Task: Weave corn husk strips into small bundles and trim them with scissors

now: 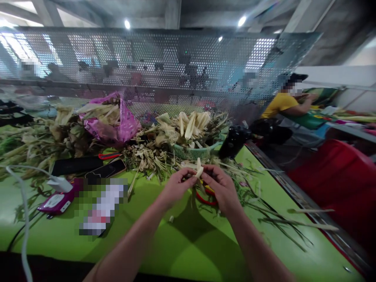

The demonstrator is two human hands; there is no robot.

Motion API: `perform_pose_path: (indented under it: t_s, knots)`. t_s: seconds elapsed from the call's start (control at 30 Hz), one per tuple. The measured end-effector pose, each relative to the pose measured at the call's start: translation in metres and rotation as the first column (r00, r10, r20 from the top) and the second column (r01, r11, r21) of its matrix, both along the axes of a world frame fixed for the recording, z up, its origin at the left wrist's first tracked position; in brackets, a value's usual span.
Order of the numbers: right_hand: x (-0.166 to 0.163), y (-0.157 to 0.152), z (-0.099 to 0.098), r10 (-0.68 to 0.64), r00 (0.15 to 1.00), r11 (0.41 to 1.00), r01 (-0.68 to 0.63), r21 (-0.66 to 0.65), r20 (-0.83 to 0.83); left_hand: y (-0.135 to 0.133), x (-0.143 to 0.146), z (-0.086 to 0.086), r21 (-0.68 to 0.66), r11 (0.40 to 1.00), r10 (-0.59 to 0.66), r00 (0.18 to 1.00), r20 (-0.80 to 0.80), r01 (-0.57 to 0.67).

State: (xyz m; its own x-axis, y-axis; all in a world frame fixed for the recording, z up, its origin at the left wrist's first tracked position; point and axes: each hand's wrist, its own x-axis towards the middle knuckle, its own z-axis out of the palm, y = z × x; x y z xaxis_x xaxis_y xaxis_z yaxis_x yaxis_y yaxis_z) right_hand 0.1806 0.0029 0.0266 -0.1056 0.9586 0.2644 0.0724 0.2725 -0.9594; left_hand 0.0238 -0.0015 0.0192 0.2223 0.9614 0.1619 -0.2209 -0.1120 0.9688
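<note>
Both my hands meet over the green table (182,243) near its middle. My left hand (178,187) and my right hand (220,187) pinch a pale folded palm-leaf strip (199,169) between their fingertips, its tip sticking up. Under my right hand lies a pair of red-handled scissors (207,197), partly hidden. Just behind stands a teal basket (190,152) heaped with pale leaf strips (192,123).
A pink plastic bag (117,121) of leaves and dry leaf piles lie at the back left. Two phones (88,167), a white charger with cable (57,183) and a black bottle (233,141) sit around. Loose stems (293,225) lie right. A person in yellow (280,103) works beyond a mesh screen.
</note>
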Motion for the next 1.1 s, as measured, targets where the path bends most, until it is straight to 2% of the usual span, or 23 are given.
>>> perform_pose_path:
  t_s: [0.07, 0.17, 0.37, 0.5, 0.63, 0.73, 0.83, 0.97, 1.1]
  knots:
    - [0.0, 0.001, -0.001, 0.009, 0.999, 0.999, -0.011, -0.047, -0.053, -0.002, 0.001, 0.003, 0.0, 1.0, -0.021, 0.999, -0.036, 0.021]
    - [0.0, 0.002, -0.004, -0.021, 0.996, 0.997, 0.015, -0.074, -0.087, -0.004, 0.002, 0.003, -0.069, 0.997, -0.037, 0.999, -0.025, 0.035]
    - [-0.002, 0.003, -0.004, -0.025, 0.981, 0.989, -0.005, -0.151, -0.194, -0.005, 0.003, -0.004, -0.311, 0.939, -0.054, 0.957, 0.285, 0.145]
    - [0.0, 0.003, -0.004, 0.025, 0.984, 0.982, -0.057, -0.181, -0.178, -0.004, 0.003, -0.005, -0.36, 0.918, -0.023, 0.931, 0.364, 0.164]
    - [0.002, 0.003, -0.006, 0.044, 0.997, 0.988, -0.053, -0.148, -0.064, -0.002, 0.001, -0.003, -0.294, 0.939, -0.083, 0.948, 0.306, 0.177]
    - [0.001, 0.003, -0.009, -0.016, 0.999, 0.998, 0.019, -0.056, 0.045, -0.002, -0.001, 0.0, -0.239, 0.96, -0.097, 0.973, 0.208, 0.147]
    - [-0.002, 0.002, -0.011, -0.077, 0.992, 0.997, 0.078, -0.004, 0.095, -0.003, -0.001, 0.002, -0.241, 0.964, -0.075, 0.986, 0.146, 0.109]
    - [-0.006, 0.0, -0.01, -0.067, 0.998, 0.995, 0.065, -0.069, -0.02, -0.001, 0.001, -0.002, -0.191, 0.98, -0.03, 0.992, 0.125, 0.053]
    - [-0.006, -0.001, -0.008, 0.014, 0.991, 0.982, -0.039, -0.187, -0.133, 0.003, 0.003, -0.011, -0.088, 0.994, 0.063, 0.997, 0.037, -0.059]
